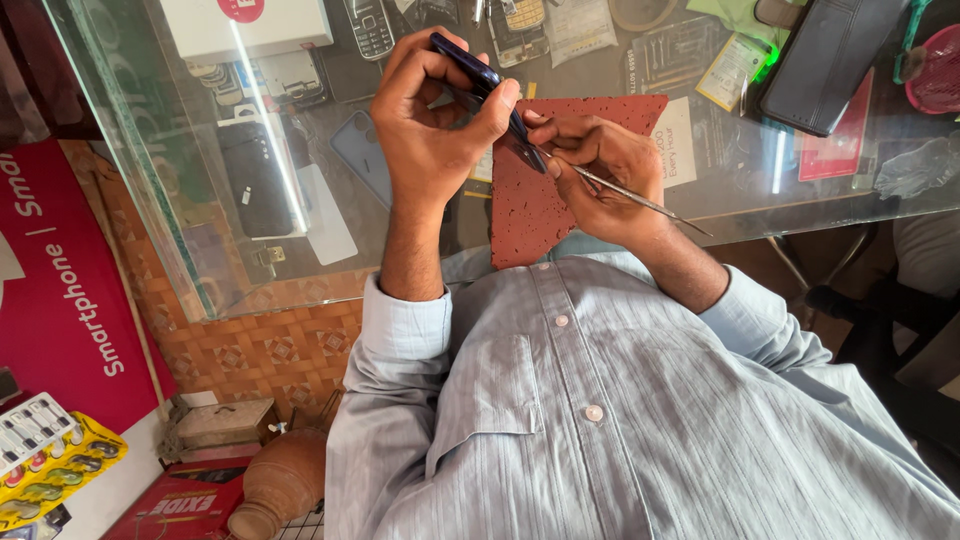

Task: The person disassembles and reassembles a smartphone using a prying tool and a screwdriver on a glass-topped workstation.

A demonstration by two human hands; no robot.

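Note:
My left hand (430,120) grips a dark smartphone (470,68) on its edge, tilted above a red-brown work mat (540,200) on the glass counter (800,190). My right hand (600,160) pinches thin metal tweezers (640,200), their tip touching the phone's lower edge near my left thumb. Both hands meet over the mat, close to my grey striped shirt.
Under the glass lie several phones, a white box (245,25) and packets. A black wallet-like case (830,60) and a pink basket (935,70) sit at the far right. A clay pot (285,480) and a red box (185,505) stand on the floor at the left.

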